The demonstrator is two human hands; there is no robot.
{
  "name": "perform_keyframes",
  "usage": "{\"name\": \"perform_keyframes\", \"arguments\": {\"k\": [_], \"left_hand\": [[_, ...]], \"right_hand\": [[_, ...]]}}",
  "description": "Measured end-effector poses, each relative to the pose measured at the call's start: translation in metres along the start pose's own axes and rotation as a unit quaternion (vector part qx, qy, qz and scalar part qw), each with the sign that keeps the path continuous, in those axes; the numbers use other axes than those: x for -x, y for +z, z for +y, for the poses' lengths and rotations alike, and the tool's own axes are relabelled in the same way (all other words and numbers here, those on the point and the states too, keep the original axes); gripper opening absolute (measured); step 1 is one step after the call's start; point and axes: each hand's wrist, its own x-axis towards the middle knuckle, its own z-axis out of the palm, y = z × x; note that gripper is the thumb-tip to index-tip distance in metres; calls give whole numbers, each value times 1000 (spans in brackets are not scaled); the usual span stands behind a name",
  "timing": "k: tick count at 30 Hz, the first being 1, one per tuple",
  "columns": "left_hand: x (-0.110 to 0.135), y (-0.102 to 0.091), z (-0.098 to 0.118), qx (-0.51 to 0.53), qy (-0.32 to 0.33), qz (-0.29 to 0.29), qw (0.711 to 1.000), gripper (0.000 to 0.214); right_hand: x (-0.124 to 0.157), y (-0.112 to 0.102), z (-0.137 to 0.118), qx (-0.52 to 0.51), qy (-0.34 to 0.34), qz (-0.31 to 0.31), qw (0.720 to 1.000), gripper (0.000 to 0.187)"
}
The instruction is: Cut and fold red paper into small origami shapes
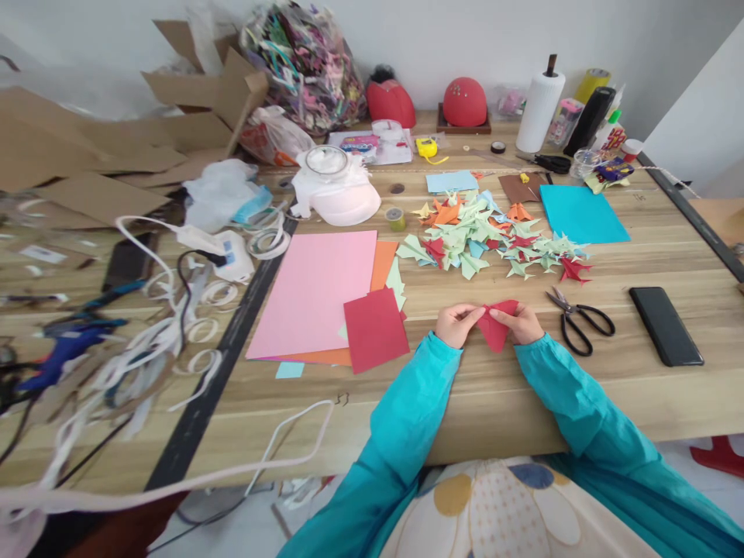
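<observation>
My left hand [455, 323] and my right hand [525, 323] both pinch a folded piece of red paper [495, 325] just above the wooden table [639, 380], one hand on each side of it. Both sleeves are teal. A loose red paper square [375, 329] lies to the left of my left hand, on top of a large pink sheet [314, 291] and an orange sheet. Black-handled scissors [577, 318] lie just right of my right hand. A heap of folded paper figures [494, 236] in green, orange, red and blue sits beyond my hands.
A black phone [665, 325] lies at the right, a blue sheet [582, 213] behind it. A paper towel roll [539, 108], red domes and a bag of scraps line the back. Cardboard, white straps, cables and a blue glue gun [70, 341] crowd the left side.
</observation>
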Motion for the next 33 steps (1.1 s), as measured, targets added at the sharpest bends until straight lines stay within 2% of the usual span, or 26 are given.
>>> {"name": "perform_keyframes", "arguments": {"k": [10, 19, 26, 33], "left_hand": [[0, 0, -2, -20, 16, 5, 1000, 27], [2, 3, -5, -2, 26, 4, 1000, 25], [-1, 2, -2, 28, -8, 9, 1000, 25], [-1, 1, -3, 36, -21, 9, 999, 26]], "right_hand": [[-3, -5, 8, 12, -20, -17, 1000, 21], [-3, -6, 8, 54, -35, -13, 998, 24], [-1, -3, 5, 58, -20, -14, 998, 30], [-2, -6, 7, 73, -47, -35, 996, 25]]}}
